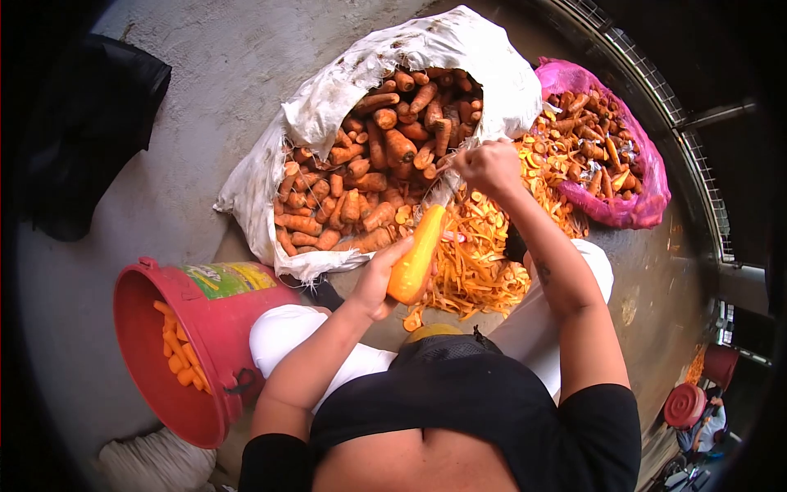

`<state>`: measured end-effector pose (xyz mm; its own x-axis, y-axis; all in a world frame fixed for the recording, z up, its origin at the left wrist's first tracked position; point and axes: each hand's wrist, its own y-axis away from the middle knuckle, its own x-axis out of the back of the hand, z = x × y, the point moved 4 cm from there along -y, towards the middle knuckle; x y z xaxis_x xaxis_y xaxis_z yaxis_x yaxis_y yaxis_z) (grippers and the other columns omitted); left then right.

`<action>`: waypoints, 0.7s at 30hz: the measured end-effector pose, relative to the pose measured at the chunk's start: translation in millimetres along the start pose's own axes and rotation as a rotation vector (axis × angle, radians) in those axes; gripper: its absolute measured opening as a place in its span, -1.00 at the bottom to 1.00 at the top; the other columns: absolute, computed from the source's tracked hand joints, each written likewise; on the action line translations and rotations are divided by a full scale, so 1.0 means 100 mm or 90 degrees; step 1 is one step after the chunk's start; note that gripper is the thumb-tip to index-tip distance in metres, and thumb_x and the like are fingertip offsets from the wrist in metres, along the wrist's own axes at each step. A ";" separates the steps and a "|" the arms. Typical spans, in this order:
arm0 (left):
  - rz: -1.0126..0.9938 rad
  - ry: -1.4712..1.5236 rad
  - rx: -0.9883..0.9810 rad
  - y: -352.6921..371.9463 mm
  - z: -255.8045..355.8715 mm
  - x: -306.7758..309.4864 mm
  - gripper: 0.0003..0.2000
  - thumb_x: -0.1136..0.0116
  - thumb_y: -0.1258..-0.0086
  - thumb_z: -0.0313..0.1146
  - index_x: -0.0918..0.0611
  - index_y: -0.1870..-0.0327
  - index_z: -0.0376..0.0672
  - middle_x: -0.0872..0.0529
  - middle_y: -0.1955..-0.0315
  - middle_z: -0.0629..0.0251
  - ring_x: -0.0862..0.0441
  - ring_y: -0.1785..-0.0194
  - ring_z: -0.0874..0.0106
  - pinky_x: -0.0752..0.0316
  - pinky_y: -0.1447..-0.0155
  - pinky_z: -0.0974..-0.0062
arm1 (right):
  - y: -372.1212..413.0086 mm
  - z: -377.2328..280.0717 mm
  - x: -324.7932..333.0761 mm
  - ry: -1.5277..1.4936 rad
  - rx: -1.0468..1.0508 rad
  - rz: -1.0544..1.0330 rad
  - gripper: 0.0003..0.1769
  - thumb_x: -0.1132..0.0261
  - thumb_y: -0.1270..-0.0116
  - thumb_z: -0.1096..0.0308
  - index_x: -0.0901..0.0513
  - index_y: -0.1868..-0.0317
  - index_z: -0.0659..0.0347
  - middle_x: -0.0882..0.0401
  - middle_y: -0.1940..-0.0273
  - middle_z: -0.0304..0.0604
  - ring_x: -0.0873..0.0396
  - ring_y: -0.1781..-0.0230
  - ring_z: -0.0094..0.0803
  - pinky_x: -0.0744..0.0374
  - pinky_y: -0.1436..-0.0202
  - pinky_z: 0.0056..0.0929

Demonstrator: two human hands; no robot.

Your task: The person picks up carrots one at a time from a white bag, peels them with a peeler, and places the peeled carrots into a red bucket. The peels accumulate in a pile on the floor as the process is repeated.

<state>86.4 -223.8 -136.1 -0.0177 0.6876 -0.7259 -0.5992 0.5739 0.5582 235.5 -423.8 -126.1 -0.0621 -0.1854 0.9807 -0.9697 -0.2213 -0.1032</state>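
Observation:
My left hand (378, 283) is wrapped round a thick peeled carrot (419, 256), bright orange and smooth, its narrow end tilted up and away from me. Farther out, my right hand (490, 168) is closed in a fist beyond the carrot's tip, apart from it. Whatever the right fingers hold is too small and hidden to make out. Beneath both hands lies a heap of orange carrot peelings (479, 271). Just past them, a large white sack (316, 98) lies open, full of unpeeled carrots (402, 148).
A red bucket (234, 307) with peeled carrots (182, 348) inside stands at my left. Beyond the peelings on the right sits a pink sack (643, 193) of carrots and scraps. Dark cloth (102, 123) hangs at far left. Another person (711, 426) is far off at lower right.

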 end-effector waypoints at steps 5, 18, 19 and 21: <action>-0.039 0.066 -0.004 0.03 0.16 0.09 -0.56 0.17 -0.53 -0.06 -0.41 -0.17 -0.26 -0.63 0.20 0.09 -0.66 0.29 0.29 -0.62 0.21 0.37 | -0.01 0.11 0.13 -0.159 -0.174 0.030 -0.49 -0.08 -0.28 0.02 -0.71 0.66 0.14 -0.51 0.79 -0.16 -0.56 0.73 -0.32 -0.54 0.46 -0.33; 0.179 0.105 -0.066 -0.39 0.22 0.32 -0.67 0.10 -0.50 -0.13 -0.50 -0.09 -0.15 -0.67 0.13 0.27 -0.66 0.05 0.37 -0.58 -0.07 0.34 | 0.25 -0.88 0.27 -0.370 0.242 0.090 -0.67 -0.25 -0.16 0.29 -0.60 0.76 0.09 -0.44 0.77 -0.26 -0.41 0.66 -0.31 -0.40 0.41 -0.34; 0.172 0.103 -0.021 -0.36 0.22 0.29 -0.66 0.06 -0.46 -0.10 -0.52 -0.05 -0.14 -0.67 0.13 0.30 -0.66 0.05 0.38 -0.59 -0.06 0.35 | 0.26 -0.89 0.26 -0.374 0.248 0.087 -0.68 -0.25 -0.15 0.29 -0.60 0.76 0.09 -0.43 0.77 -0.26 -0.40 0.67 -0.31 -0.40 0.41 -0.34; 0.178 0.098 -0.027 -0.34 0.24 0.19 -0.63 0.06 -0.46 -0.02 -0.53 -0.02 -0.13 -0.66 0.19 0.34 -0.64 0.10 0.43 -0.55 -0.02 0.42 | 0.28 -0.90 0.23 -0.380 0.260 0.080 -0.69 -0.26 -0.13 0.29 -0.60 0.76 0.08 -0.42 0.77 -0.26 -0.39 0.67 -0.32 -0.40 0.41 -0.35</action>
<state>125.1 -219.2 -159.4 -0.3063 0.7386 -0.6006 -0.5871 0.3501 0.7299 185.4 -347.9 -91.6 0.0848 -0.6966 0.7124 -0.7913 -0.4816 -0.3767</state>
